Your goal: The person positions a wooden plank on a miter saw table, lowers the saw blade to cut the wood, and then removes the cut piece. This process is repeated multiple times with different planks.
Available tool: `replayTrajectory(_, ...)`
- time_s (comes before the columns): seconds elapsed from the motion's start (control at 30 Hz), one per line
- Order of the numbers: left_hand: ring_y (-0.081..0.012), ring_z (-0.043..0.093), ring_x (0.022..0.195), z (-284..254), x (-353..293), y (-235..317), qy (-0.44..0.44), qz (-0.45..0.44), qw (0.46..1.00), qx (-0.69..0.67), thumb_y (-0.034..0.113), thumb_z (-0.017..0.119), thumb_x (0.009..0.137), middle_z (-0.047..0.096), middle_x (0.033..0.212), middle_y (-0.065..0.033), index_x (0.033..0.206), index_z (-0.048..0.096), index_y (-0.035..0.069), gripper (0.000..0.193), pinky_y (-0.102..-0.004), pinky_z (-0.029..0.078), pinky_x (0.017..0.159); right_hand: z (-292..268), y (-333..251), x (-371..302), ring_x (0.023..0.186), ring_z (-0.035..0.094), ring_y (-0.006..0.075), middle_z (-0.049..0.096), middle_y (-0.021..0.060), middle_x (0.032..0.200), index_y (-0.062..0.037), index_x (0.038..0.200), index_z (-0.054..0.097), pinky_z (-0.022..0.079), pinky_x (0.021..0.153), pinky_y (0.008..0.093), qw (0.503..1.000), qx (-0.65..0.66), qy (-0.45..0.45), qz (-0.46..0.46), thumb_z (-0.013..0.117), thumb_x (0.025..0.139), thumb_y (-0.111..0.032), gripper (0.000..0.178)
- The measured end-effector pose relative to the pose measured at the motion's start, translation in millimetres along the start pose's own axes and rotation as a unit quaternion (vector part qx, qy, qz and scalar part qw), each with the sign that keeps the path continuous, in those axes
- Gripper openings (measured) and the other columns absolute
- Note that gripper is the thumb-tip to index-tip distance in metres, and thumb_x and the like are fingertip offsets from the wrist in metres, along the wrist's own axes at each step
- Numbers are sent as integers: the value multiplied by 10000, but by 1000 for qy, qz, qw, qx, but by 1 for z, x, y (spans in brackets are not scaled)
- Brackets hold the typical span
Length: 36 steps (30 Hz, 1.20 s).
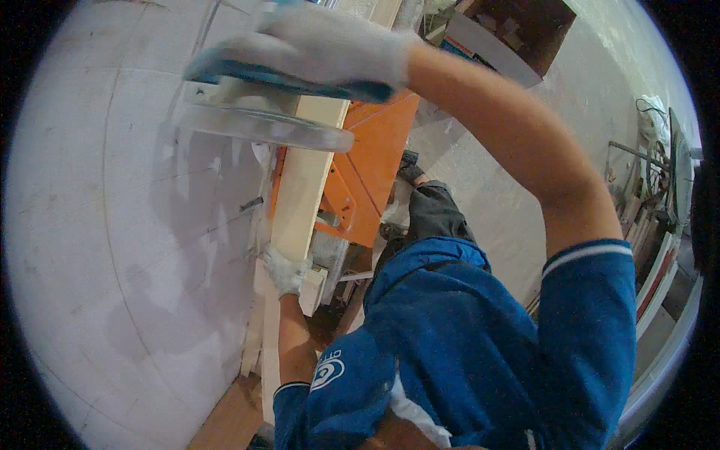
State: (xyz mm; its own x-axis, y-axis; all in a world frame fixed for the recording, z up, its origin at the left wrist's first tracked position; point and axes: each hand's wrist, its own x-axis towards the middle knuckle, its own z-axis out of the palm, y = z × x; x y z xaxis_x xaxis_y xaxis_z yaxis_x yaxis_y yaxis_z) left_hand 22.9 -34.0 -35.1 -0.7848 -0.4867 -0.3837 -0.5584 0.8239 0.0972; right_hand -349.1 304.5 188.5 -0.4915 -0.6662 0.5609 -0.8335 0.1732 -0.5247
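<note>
My right hand (pixel 330 49), in a white glove and blurred, is closed around the blue handle of a wide putty knife (pixel 270 127). The knife's long, pale blade stretches crosswise in front of the whitish wall (pixel 142 187), above a cream board (pixel 300 195). Whether the blade touches the wall cannot be made out. Lower down, my left hand (pixel 285 271), also gloved in white, rests on the cream board beside the wall. Its fingers look extended, though they are small and partly indistinct. A short cream block (pixel 313 289) lies right beside this hand.
An orange panel with cutouts (pixel 375 165) adjoins the board on its right. Farther right stretches a grey floor (pixel 510 142), with a brown open box (pixel 540 37) of scraps at the far side. Stacked boards and clutter (pixel 652 217) line the right edge.
</note>
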Motion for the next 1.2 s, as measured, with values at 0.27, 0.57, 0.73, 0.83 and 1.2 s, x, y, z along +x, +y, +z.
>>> replayTrajectory(0.27, -398, 320, 1490, 26, 6, -32, 31, 78, 996, 33, 613, 884, 590, 360, 1586, -255, 1582, 235, -29, 1348, -509, 269, 1237, 38, 17, -89, 946, 699, 401, 730, 194, 1032, -142, 1338, 627, 556, 863, 474, 986, 83, 30, 145, 503, 1042, -373, 396)
replayTrajectory(0.57, -451, 459, 1322, -14, -18, 8, 60, 7, 993, 100, 493, 943, 455, 506, 1382, -250, 1463, 378, -11, 1260, -526, 397, 1122, 1, -13, 144, 1103, 646, 426, 693, 224, 1210, -72, 1222, 671, 458, 996, 545, 973, 79, -156, 151, 440, 1007, -411, 463)
replayTrajectory(0.73, -450, 478, 1291, -31, -15, 40, 25, -20, 999, 7, 399, 946, 453, 529, 1330, -240, 1393, 429, 13, 1140, -528, 411, 1095, 12, -12, 189, 1108, 644, 422, 688, 222, 1214, -65, 1229, 662, 462, 990, 546, 980, 17, -179, 81, 441, 1008, -379, 443)
replayTrajectory(0.83, -452, 476, 1286, -29, -8, 53, 92, 61, 993, -27, 387, 945, 443, 531, 1318, -242, 1372, 444, 16, 1119, -532, 405, 1095, 6, -11, 191, 1111, 643, 420, 685, 221, 1215, -60, 1234, 656, 464, 986, 547, 979, 3, -190, 70, 441, 1009, -360, 432)
replayTrajectory(1.2, -445, 448, 1312, -18, 20, 68, 115, 45, 992, 15, 384, 898, 418, 520, 1324, -244, 1371, 436, 18, 1121, -545, 365, 1124, -8, -10, 193, 1123, 639, 412, 674, 217, 1223, -44, 1250, 636, 472, 973, 549, 980, -26, -193, 28, 442, 1013, -290, 392)
